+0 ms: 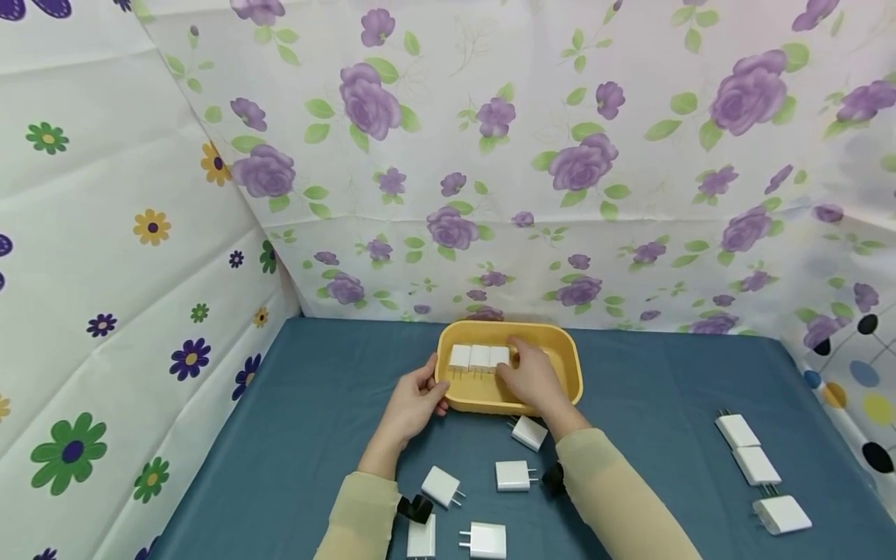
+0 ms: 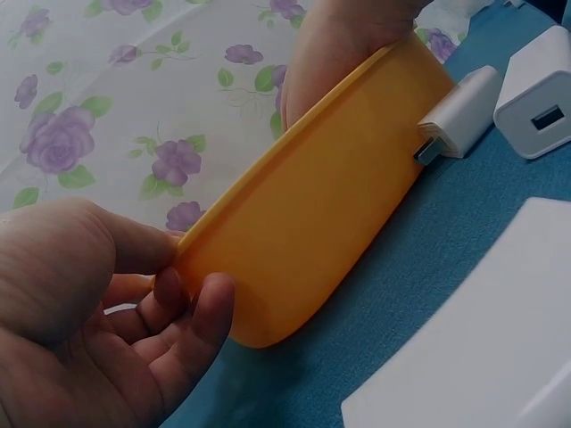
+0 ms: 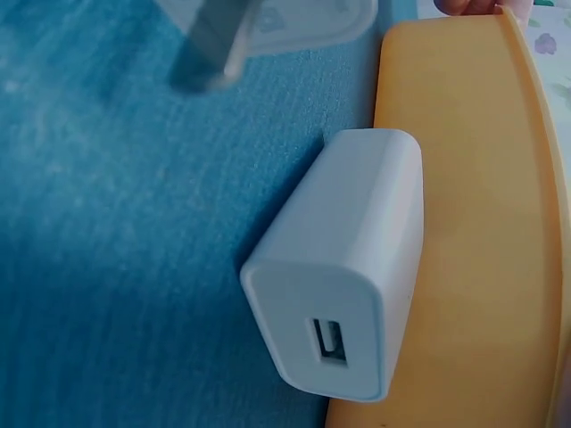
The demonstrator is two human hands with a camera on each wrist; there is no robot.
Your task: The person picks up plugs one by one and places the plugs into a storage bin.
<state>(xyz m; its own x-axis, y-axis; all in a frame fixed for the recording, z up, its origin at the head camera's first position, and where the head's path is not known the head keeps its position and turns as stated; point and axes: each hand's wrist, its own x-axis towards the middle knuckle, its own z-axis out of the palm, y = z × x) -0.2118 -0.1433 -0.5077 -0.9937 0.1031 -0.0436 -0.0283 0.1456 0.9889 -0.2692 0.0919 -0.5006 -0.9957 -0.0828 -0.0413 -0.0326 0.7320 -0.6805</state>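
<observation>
A yellow plastic tray (image 1: 476, 406) stands near the back of the table. Inside it, white USB charger plugs (image 1: 460, 357) lie side by side in a row, prongs toward the front. My left hand (image 1: 411, 400) grips the tray's left front corner, thumb over the rim and fingers outside; the left wrist view shows this pinch on the rim (image 2: 259, 174). My right hand (image 1: 535, 377) reaches over the front wall and pinches the rightmost charger plug (image 1: 498, 357) between thumb and forefinger. In the right wrist view that hand's fingers are hidden beyond the tray wall (image 3: 473, 223).
Another charger plug (image 1: 528, 433) lies right against the tray's front. Several more, such as this charger plug (image 1: 512, 476), are scattered between my forearms. At the right, three plugs (image 1: 756, 465) form a slanting line on the blue tablecloth (image 1: 315, 435). A flowered curtain (image 1: 420, 264) closes off the back.
</observation>
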